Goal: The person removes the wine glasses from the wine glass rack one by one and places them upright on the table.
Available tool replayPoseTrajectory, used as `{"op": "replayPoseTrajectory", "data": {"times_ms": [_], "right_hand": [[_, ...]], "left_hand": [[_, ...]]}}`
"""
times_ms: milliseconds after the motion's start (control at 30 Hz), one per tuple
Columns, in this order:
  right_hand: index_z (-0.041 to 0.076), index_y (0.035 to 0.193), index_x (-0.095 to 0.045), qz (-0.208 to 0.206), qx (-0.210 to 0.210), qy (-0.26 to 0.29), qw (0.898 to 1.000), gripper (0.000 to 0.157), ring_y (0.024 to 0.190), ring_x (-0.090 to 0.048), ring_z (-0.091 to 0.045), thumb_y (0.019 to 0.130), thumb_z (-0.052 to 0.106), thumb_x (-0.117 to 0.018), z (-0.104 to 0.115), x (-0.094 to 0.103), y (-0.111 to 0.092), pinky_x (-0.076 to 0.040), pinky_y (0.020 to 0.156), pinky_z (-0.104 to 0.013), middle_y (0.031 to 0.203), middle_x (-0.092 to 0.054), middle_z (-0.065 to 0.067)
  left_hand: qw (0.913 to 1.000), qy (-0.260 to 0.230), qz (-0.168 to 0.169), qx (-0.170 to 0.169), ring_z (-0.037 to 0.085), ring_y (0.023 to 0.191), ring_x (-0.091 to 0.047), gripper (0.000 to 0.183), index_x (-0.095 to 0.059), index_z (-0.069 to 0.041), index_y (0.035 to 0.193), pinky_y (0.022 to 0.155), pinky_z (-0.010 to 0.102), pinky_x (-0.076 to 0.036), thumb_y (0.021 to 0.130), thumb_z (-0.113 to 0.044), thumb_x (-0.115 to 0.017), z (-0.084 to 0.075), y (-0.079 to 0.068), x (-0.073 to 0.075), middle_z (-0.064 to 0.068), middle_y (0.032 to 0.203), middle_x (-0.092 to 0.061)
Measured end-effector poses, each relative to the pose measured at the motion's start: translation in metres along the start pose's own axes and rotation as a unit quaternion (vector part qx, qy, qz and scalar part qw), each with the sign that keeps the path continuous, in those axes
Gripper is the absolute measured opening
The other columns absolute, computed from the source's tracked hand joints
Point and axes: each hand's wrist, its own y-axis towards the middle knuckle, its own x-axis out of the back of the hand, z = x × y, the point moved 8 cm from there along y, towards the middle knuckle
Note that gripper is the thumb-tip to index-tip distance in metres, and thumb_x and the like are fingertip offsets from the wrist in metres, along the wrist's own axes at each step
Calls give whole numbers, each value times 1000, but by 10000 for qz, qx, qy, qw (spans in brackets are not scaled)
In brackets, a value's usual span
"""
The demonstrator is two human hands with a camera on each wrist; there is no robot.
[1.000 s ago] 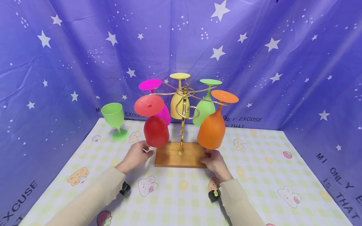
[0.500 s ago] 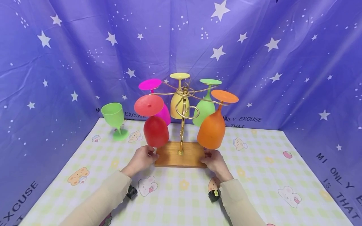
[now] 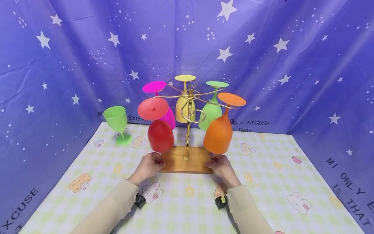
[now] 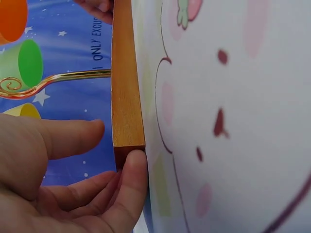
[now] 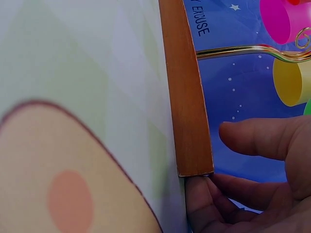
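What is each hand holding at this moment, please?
Left hand: grips the left end of the wooden base.
Right hand: grips its right end.

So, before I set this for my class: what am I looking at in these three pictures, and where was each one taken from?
A person wears three cameras. The head view looks down at a table with a cartoon-print cloth. On it stands a gold wire rack on a wooden base, with five coloured goblets hanging upside down. A green goblet stands apart at the left. The wrist views show each end of the base up close: the left hand and right hand touch its two ends, thumbs above.
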Motion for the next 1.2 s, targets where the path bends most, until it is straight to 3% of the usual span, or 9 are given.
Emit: {"op": "replayPoseTrajectory", "data": {"times_ms": [300, 600, 700, 800, 933, 1200], "right_hand": [[-6, 110, -63, 41, 8, -41, 10000, 34, 83, -57, -22, 77, 1, -70, -1, -1, 1, -51, 71, -30, 101, -62, -14], [-2, 86, -59, 15, 121, 283, 9995, 11, 65, -48, -19, 76, 0, -66, 4, 11, 1, -42, 60, -26, 71, -52, -6], [-1, 90, -62, -9, 156, 393, 9991, 12, 65, -53, -20, 80, 4, -64, 6, 20, 1, -45, 61, -28, 71, -57, -7], [-5, 104, -63, -41, 119, 698, 9975, 21, 71, -60, -22, 86, 5, -60, 9, 31, 3, -53, 66, -31, 85, -65, -16], [-13, 117, -56, -23, -42, 1254, 9921, 29, 76, -63, -21, 94, 4, -49, 15, 48, 5, -57, 73, -34, 100, -63, -22], [-9, 116, -57, -255, 121, 1748, 9842, 37, 68, -66, -15, 100, 22, -46, 50, 96, 4, -58, 66, -31, 80, -67, -7]], "left_hand": [[9997, -18, 57, 246, 17, 75, -61, 22, -68, 2, 93, 70, 33, -54, 73, 1, -76, 4, -1, 0, 6, 81, -68], [9993, -38, 133, 340, 18, 75, -60, 22, -68, 2, 93, 71, 33, -53, 73, 1, -77, 6, 0, 0, 6, 81, -67], [9992, -43, 189, 348, 17, 73, -60, 21, -68, 2, 92, 70, 33, -53, 72, 1, -76, 7, 1, -1, 5, 79, -67], [9990, -114, 241, 358, 17, 72, -61, 21, -69, 2, 92, 70, 33, -54, 72, 1, -76, 9, 3, -2, 6, 79, -68], [9988, -163, 271, 366, 18, 74, -62, 23, -69, 3, 94, 72, 35, -54, 72, 2, -76, 10, 4, -3, 7, 82, -69], [9981, -309, 241, 477, 19, 77, -62, 27, -67, 4, 99, 73, 35, -54, 73, 3, -75, 14, 3, -6, 8, 86, -69]]}}
